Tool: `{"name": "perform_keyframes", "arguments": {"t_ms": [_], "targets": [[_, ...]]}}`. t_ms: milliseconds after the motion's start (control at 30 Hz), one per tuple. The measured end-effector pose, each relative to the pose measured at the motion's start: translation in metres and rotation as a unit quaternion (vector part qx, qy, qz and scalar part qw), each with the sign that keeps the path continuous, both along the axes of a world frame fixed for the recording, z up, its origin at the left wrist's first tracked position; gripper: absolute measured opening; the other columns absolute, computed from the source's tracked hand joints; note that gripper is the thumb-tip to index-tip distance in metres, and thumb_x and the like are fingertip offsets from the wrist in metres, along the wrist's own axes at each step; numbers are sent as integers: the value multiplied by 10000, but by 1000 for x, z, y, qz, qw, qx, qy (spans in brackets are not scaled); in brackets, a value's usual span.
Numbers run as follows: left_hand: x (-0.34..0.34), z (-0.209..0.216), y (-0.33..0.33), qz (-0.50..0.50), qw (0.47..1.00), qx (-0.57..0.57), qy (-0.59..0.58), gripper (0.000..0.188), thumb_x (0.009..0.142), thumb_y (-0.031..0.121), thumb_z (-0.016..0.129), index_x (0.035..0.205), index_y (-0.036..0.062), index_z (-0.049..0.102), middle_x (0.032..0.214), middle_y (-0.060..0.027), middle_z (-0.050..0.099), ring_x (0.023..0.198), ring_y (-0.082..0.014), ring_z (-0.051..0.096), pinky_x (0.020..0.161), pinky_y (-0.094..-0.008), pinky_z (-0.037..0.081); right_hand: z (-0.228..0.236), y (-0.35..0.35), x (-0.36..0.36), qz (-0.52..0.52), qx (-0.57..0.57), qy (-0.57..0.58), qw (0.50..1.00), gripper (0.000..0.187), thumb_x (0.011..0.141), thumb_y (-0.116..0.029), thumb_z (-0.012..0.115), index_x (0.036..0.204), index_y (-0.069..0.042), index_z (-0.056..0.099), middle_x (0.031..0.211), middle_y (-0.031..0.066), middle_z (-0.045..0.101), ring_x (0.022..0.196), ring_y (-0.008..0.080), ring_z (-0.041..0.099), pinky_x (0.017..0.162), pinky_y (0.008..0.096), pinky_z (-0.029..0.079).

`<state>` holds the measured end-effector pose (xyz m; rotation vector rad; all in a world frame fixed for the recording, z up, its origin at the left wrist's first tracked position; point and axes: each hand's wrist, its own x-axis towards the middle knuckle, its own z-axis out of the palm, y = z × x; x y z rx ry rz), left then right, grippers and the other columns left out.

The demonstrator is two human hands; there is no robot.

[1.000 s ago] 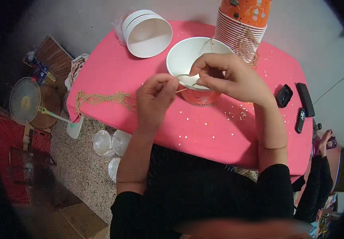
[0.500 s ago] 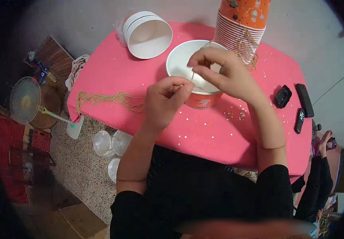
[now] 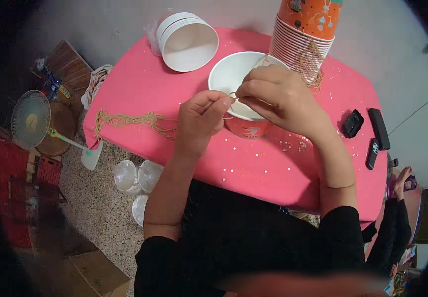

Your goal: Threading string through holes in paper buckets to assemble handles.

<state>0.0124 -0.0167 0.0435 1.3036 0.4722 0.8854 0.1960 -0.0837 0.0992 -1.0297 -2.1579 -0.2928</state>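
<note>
Over an orange paper bucket [image 3: 248, 129] with a white inside, both hands pinch a thin tan cord [image 3: 232, 94]. My left hand [image 3: 200, 119] is closed on it at the bucket's left rim, thumb against forefinger. From the right, my right hand [image 3: 284, 98] reaches over the opening, its fingers also pinching the cord. Between the fingertips the cord bends into a small loop. A short end pokes out below my left hand. Another piece of cord stands at the bucket's far rim, partly behind my right hand. A tangled bundle of tan cords [image 3: 130, 119] lies to the left.
White nested buckets [image 3: 189, 47] lie on their side at the back left. A tall stack of orange buckets [image 3: 300, 47] has cords hanging on it. Tiny discs [image 3: 300, 145], a black tray [image 3: 352, 123] and two dark devices lie on the pink tablecloth [image 3: 273, 183]. A person's legs [image 3: 392, 222] show at right.
My hands have come closer together, the left turning and the right lowering slightly. The cord, fairly straight between them before, now curves into a small loop.
</note>
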Motion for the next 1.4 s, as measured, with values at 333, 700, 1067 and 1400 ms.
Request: {"name": "perform_keyframes", "arguments": {"t_ms": [333,700,1067,1400], "targets": [[-8,-1,-1,13,993,116,11,95,902,92,615,945,9,633,685,60,514,548,-2,390,469,-177,293,15,-9,11,-14,-17,61,998,39,803,-19,616,820,-1,585,769,110,600,731,283,595,662,357,455],[-6,-12,-10,-49,997,-23,-56,94,908,104,605,962,28,618,676,71,486,550,-1,385,476,-174,295,-4,2,-7,41,-63,58,995,79,814,-77,644,795,-13,602,756,96,596,715,268,593,633,359,453],[-2,-17,-14,-5,997,21,-68,61,873,27,630,930,37,613,710,67,521,601,0,435,521,-164,339,-5,0,-8,43,-117,96,988,99,833,-100,650,805,-16,606,742,70,604,678,198,581,618,323,442],[5,-22,-17,161,942,292,-46,89,842,-44,621,871,31,583,711,43,539,594,-3,463,513,-173,363,-9,2,-7,47,-322,202,924,205,918,-173,579,858,24,585,717,55,568,697,121,520,652,284,434]]}}
